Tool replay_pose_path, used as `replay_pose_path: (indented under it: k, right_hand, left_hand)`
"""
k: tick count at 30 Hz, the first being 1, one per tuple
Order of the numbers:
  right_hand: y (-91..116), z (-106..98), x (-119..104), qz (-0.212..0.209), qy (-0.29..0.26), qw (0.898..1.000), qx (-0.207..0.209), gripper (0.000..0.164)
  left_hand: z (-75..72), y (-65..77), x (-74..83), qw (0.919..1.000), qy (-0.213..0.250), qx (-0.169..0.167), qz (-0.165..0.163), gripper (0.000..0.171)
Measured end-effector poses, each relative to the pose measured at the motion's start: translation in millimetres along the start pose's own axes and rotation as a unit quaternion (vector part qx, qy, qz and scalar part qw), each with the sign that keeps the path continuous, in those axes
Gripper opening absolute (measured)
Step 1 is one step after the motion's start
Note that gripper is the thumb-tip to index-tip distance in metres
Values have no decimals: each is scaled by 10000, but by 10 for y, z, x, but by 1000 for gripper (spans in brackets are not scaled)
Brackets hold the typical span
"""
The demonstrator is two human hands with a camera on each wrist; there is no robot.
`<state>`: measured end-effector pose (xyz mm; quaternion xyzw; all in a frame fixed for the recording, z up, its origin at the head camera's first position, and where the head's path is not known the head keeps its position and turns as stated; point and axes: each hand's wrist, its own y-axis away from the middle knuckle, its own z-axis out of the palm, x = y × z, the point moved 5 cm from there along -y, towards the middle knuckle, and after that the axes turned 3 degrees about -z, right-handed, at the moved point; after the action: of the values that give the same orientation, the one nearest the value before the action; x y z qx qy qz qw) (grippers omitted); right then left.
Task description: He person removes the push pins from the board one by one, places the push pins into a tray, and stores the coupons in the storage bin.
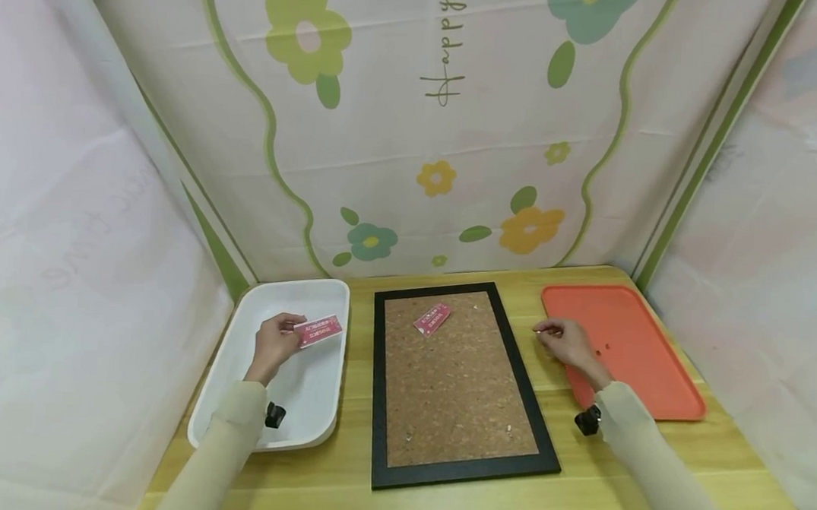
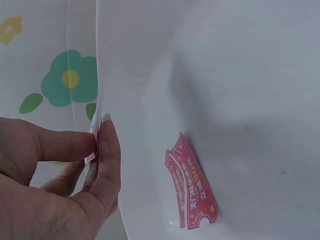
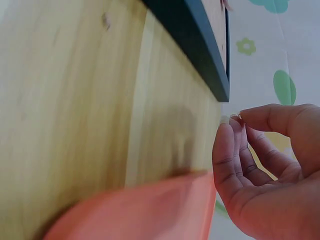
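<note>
My left hand [image 1: 276, 346] pinches a pink printed coupon [image 1: 319, 331] by one end, between thumb and fingers, over the white basin [image 1: 200, 398]. Two more pink coupons [image 2: 197, 187] lie overlapping inside the basin in the left wrist view. Another coupon [image 1: 433, 320] lies tilted on the upper part of the black-framed cork board [image 1: 460, 387]. My right hand [image 1: 566, 342], between the board and the red tray [image 1: 639, 371], pinches a tiny pushpin [image 3: 239, 116] at its fingertips; little of the pin shows.
Small pins [image 1: 509, 428] sit near the cork's corners. A few tiny dark bits [image 1: 607, 346] lie on the red tray. The wooden table [image 1: 438, 507] is bounded by a flowered cloth [image 1: 385, 155] at the back and pale cloth on both sides.
</note>
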<state>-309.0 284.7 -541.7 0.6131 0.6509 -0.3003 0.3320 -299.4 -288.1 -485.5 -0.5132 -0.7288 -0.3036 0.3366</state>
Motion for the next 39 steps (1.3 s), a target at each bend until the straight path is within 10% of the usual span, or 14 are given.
replay_pose_path:
  k: [39]
  right_hand:
    - [352, -635, 630, 430, 453, 9980, -116, 35]
  left_hand:
    - [-222, -166, -651, 9895, -1311, -294, -534, 37]
